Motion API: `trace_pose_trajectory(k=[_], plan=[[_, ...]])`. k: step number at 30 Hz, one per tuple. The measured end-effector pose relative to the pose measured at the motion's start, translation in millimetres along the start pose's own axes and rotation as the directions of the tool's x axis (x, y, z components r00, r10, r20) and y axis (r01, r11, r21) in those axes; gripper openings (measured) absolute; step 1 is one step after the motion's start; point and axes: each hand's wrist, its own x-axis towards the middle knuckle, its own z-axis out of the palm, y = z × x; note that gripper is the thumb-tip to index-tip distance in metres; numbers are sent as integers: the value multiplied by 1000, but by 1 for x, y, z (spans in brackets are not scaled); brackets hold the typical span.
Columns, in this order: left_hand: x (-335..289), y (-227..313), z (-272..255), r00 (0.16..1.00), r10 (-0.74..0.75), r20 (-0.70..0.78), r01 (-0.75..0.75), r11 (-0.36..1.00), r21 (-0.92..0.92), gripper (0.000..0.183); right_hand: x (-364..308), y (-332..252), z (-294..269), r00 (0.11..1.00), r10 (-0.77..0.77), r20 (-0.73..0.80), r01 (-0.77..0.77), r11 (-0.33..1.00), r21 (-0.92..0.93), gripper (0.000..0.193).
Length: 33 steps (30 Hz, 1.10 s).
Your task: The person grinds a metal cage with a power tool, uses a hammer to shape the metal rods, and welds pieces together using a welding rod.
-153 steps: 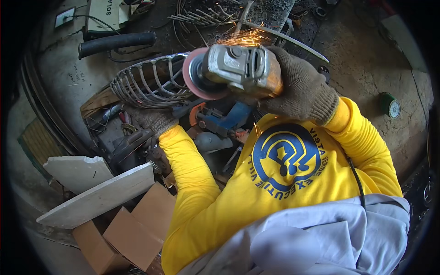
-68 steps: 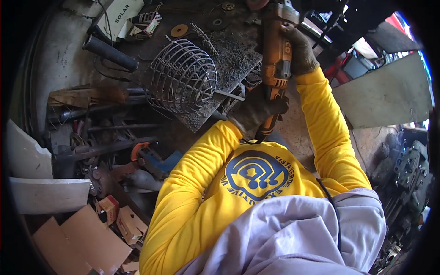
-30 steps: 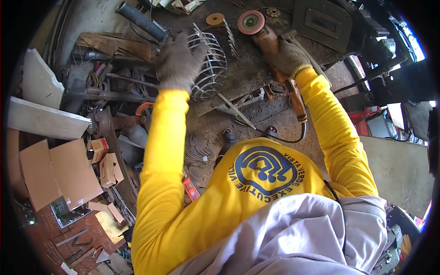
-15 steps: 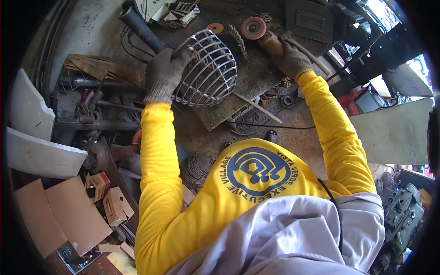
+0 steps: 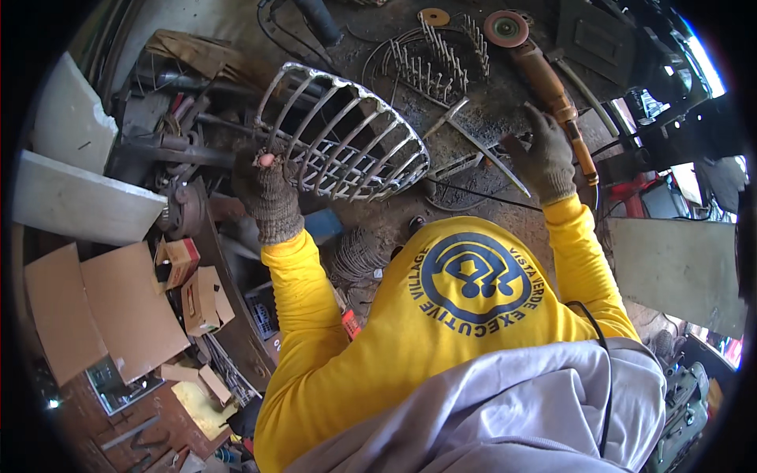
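My gloved left hand is wrapped round the edge of a bare metal wire basket, holding it tilted on its side over the workbench. A fingertip shows pink through a hole in that glove. My gloved right hand is held above the bench with its thumb and fingers apart, nothing in it. Just beyond that hand lies an orange-brown angle grinder with a round reddish disc. Between the basket and my right hand rests a T-shaped metal tool, like a chipping hammer.
Behind the basket stands a jig of upright metal pins. A loose tan disc lies farther back. To the left are pipes and a brown cloth; cardboard boxes lie lower left. Coiled wire sits on the floor.
My right hand has let go of the angle grinder, which now lies on the bench, and drawn back toward me. The left hand has brought the basket nearer and turned it, uncovering the pin jig.
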Motion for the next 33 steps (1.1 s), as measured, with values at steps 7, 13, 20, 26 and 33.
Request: trace_pose_trajectory(k=[7,13,20,26,33], plan=[[-49,3,-7,975,-191,-117,188,981,-36,61,-24,9,7,886,88,455,-121,992,43,44],[-80,21,9,947,-313,-77,290,931,-220,64,-20,5,11,795,112,596,-241,960,140,42],[-93,-11,-21,990,-106,-90,118,984,136,69,-24,-1,24,782,56,621,-213,960,182,41],[-92,50,17,982,-98,-163,132,969,211,64,-33,9,37,769,28,639,-199,960,197,38],[-76,67,19,994,64,-84,-28,925,378,61,-37,9,43,778,25,627,-203,956,213,38]])
